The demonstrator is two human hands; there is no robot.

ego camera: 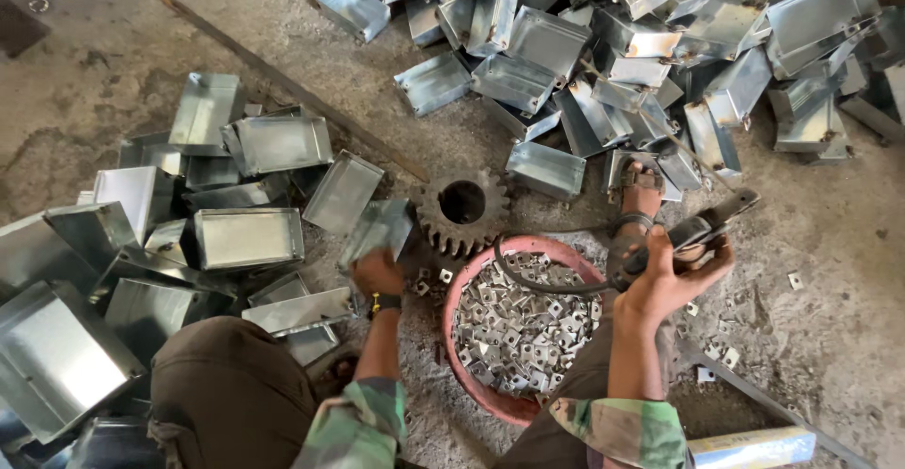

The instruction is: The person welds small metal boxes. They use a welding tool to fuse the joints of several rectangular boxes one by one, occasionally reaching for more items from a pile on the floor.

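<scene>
— What sat nearest the person?

— A red bowl point(468, 292) of small square metal pieces lay between the knees, rim close to both wrists.

— And the hands?

— The right hand point(671, 279) was closed around a dark power tool point(698, 231), its long axis running up and to the right, away from the body, a cable point(528, 280) looping back over the bowl. The left hand point(377, 271) gripped a metal tray point(379, 229) by its near edge; the tray lay tilted, just up from that hand.

— What lay between them?

— A gear wheel point(462, 207) on the floor, just beyond the bowl, nearer the left hand.

— Farther out?

— Heaps of trays, left point(247, 238) and far right point(641, 45).
</scene>
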